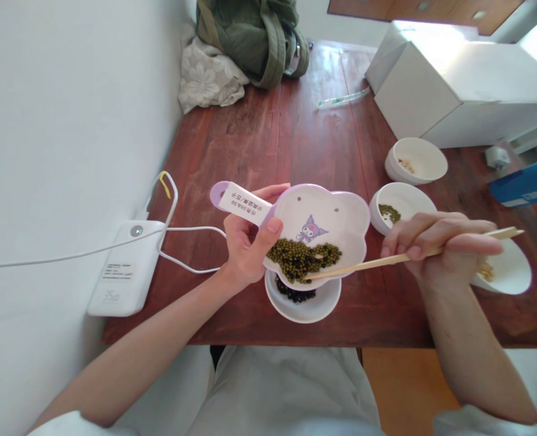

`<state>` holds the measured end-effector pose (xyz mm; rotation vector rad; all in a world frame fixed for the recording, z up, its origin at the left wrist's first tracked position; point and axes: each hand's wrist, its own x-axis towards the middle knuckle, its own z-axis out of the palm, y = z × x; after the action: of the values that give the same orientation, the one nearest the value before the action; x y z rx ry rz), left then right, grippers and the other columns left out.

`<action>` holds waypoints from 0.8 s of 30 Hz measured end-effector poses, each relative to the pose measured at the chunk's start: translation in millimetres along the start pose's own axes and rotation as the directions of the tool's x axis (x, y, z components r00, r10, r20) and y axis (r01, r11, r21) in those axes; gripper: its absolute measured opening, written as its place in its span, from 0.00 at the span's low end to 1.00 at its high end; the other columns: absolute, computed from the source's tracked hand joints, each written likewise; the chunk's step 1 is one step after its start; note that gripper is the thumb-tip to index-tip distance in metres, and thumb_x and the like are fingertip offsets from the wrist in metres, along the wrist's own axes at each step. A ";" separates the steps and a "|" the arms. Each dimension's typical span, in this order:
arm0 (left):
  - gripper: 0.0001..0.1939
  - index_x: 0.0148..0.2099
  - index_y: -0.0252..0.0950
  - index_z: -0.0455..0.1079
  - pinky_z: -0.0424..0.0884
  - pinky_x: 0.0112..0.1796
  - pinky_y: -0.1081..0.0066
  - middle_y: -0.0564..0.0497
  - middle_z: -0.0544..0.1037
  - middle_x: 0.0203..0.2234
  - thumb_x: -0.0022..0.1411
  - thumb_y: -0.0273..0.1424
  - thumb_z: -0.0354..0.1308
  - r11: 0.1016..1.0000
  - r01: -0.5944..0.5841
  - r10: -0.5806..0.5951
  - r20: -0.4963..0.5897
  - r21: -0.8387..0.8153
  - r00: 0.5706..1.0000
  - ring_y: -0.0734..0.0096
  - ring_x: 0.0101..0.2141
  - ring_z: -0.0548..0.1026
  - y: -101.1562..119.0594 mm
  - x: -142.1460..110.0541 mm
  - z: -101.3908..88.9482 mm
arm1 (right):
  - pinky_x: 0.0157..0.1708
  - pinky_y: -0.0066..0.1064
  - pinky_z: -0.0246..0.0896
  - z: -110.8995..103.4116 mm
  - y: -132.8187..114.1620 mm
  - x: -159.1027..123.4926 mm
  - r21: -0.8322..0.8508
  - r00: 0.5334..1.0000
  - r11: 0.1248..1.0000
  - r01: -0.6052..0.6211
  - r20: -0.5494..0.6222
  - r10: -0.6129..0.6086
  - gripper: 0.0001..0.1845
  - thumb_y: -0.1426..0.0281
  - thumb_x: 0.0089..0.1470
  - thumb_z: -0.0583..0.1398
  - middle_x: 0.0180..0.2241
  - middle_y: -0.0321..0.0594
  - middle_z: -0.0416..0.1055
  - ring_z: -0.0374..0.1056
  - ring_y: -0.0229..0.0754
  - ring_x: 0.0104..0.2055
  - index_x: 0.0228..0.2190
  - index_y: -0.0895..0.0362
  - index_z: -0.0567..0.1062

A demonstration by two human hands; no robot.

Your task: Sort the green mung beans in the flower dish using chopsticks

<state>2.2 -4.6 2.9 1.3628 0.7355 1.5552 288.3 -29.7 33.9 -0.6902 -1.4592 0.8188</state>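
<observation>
My left hand (253, 242) is closed on a white cloud-shaped dish (341, 221) with a purple rim, a labelled handle and a cartoon figure inside. Green beans mixed with darker ones (291, 257) lie along its near side. Directly below the dish, partly covered by it, stands a white bowl (305, 312) with black beans (296, 293). My right hand (432, 245) grips wooden chopsticks (368, 264), whose tips touch the beans at the dish's near edge. Beyond this hand is a bowl (407, 194) with some green beans (390, 212).
Another bowl (416, 151) with pale pieces stands farther back, and one with yellowish pieces (509, 272) at the right. A white power bank (125, 269) with cables lies left by the wall. A large white box (454, 91), a green bag (254, 36) and a plastic wrapper (343, 99) are at the back.
</observation>
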 end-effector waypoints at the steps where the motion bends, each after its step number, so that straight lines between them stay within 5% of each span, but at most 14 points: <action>1: 0.24 0.61 0.40 0.83 0.82 0.37 0.62 0.41 0.88 0.52 0.71 0.49 0.67 1.000 -0.002 0.002 0.001 0.001 1.000 0.55 0.43 0.86 -0.2 -0.1 0.1 | 0.10 0.34 0.66 -0.4 0.2 0.9 0.005 1.000 1.000 -0.004 0.006 0.004 0.38 0.42 0.69 0.61 0.15 0.40 0.72 0.71 0.43 0.14 0.18 0.54 0.83; 12: 0.26 0.60 0.39 0.82 0.83 0.38 0.60 0.40 0.88 0.51 0.69 0.50 0.69 1.000 0.022 -0.022 -0.012 -0.013 1.000 0.54 0.43 0.87 -3.5 -1.3 -1.8 | 0.12 0.34 0.70 1.5 6.1 -0.4 0.093 0.999 0.995 -0.031 0.022 0.029 0.36 0.43 0.70 0.61 0.16 0.39 0.74 0.72 0.43 0.15 0.20 0.54 0.85; 18: 0.26 0.61 0.41 0.81 0.84 0.42 0.61 0.43 0.88 0.47 0.71 0.52 0.66 0.998 0.054 -0.057 -0.075 -0.041 0.996 0.52 0.46 0.87 -9.8 3.7 -2.6 | 0.06 0.27 0.54 -8.3 13.8 15.9 0.096 0.982 0.994 0.061 -0.185 -0.043 0.46 0.35 0.68 0.57 0.09 0.33 0.56 0.55 0.34 0.08 0.10 0.52 0.73; 22: 0.25 0.59 0.40 0.81 0.84 0.44 0.61 0.44 0.88 0.46 0.71 0.52 0.67 0.993 0.104 -0.108 -0.090 -0.051 0.990 0.53 0.47 0.87 -13.7 5.6 -5.6 | 0.09 0.27 0.59 -11.3 15.2 19.9 0.011 0.881 1.000 0.020 -0.474 -0.012 0.48 0.30 0.58 0.62 0.10 0.31 0.52 0.57 0.34 0.10 0.08 0.54 0.66; 24: 0.25 0.58 0.40 0.81 0.83 0.44 0.62 0.44 0.88 0.46 0.71 0.52 0.67 0.988 0.140 -0.145 -0.071 -0.067 0.987 0.53 0.47 0.86 -15.3 4.6 -6.5 | 0.11 0.28 0.62 -8.7 14.1 19.0 -0.041 0.870 0.997 0.061 -0.488 -0.073 0.47 0.32 0.60 0.63 0.11 0.32 0.55 0.61 0.35 0.11 0.07 0.54 0.67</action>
<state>-0.2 6.6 -10.0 1.1858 0.8071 1.5098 295.0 -5.4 33.0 -0.7938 -1.0245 0.5189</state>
